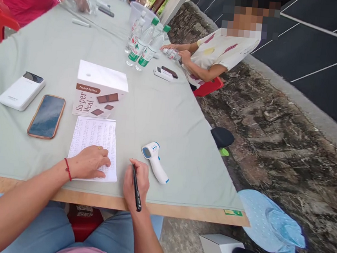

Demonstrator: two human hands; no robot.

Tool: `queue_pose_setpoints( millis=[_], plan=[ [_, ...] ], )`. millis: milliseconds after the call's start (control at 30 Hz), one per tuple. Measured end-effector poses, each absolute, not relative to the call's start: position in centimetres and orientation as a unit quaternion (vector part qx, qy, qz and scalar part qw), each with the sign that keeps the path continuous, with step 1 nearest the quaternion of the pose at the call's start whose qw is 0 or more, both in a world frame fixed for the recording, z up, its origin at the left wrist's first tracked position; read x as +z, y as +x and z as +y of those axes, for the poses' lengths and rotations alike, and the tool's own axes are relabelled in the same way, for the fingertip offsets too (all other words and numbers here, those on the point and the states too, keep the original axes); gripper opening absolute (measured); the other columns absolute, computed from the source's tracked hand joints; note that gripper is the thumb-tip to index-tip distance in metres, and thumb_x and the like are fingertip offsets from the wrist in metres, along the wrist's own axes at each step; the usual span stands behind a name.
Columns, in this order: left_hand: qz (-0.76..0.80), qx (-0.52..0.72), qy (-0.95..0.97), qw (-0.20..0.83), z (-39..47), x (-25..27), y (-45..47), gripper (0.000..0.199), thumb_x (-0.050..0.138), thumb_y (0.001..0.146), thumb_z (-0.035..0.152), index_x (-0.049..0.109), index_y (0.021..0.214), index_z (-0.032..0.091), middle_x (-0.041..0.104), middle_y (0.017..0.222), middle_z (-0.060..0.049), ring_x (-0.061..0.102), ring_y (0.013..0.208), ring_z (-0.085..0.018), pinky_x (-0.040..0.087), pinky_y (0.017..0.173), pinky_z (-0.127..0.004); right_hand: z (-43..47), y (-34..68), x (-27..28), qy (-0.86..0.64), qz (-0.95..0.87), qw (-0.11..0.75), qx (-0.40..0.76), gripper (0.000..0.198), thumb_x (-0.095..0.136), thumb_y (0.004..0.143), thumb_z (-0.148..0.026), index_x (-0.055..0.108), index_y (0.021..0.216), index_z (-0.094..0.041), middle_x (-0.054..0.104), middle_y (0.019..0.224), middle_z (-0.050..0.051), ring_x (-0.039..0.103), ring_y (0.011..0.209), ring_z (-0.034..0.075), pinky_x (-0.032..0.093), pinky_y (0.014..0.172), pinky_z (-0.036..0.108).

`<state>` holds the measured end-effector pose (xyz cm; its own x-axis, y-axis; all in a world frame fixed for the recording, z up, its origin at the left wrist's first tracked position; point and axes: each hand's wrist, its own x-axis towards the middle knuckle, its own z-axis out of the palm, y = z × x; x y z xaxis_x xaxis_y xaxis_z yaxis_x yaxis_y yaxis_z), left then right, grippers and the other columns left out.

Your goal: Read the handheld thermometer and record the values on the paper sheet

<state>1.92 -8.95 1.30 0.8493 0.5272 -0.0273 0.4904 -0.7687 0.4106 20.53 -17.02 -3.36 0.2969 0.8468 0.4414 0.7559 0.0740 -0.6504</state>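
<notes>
My left hand (pixel 93 162) lies flat on a stack of white paper (pixel 92 133) covered with columns of small handwriting. Its fingers are loosely spread and grip nothing. Just right of the paper, my right hand (pixel 140 179) rests near the table's front edge, fingers closed round a black pen (pixel 136 188). Beyond it on the right lies a white and blue infrared thermometer (pixel 155 162). A "Su-per Meal" carton (pixel 100 91) stands behind the paper. Left of the paper are a smartphone (pixel 47 116) and a white power bank (pixel 23 90).
Several water bottles (pixel 147 48) and a plastic tub (pixel 134 11) stand farther back on the cloth-covered table (pixel 181 119). A person at right holds a bottle (pixel 171 54); others sit at the far end. A blue hat (pixel 272 222) lies beside the table near a stone wall.
</notes>
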Motion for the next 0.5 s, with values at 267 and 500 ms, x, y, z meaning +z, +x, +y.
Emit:
queue_pose_setpoints(
  millis=[267, 500],
  plan=[
    [0.446, 0.296, 0.789, 0.301, -6.1, 2.4, -1.5, 0.011, 0.052, 0.081, 0.015, 0.061, 0.084, 0.019, 0.058, 0.079, 0.0, 0.054, 0.07, -0.012, 0.046, 0.066, -0.026, -12.4, 19.4, -3.8, -0.689, -0.683, 0.24, -0.041, 0.025, 0.047, 0.084, -0.01, 0.068, 0.092, -0.021, 0.061, 0.079, 0.005, 0.051, 0.066, 0.017, 0.032, 0.064, 0.03],
    [0.583, 0.555, 0.549, 0.224, -2.1, 1.5, -4.1, 0.068, 0.068, 0.073, 0.035, 0.039, 0.132, 0.02, 0.041, 0.135, -0.015, 0.048, 0.121, -0.025, 0.046, 0.097, -0.04, -11.8, 17.6, -5.2, -0.667, -0.692, 0.268, -0.07, 0.032, 0.043, 0.087, -0.008, 0.064, 0.107, -0.019, 0.061, 0.08, 0.005, 0.054, 0.072, 0.018, 0.034, 0.066, 0.03]
  ],
)
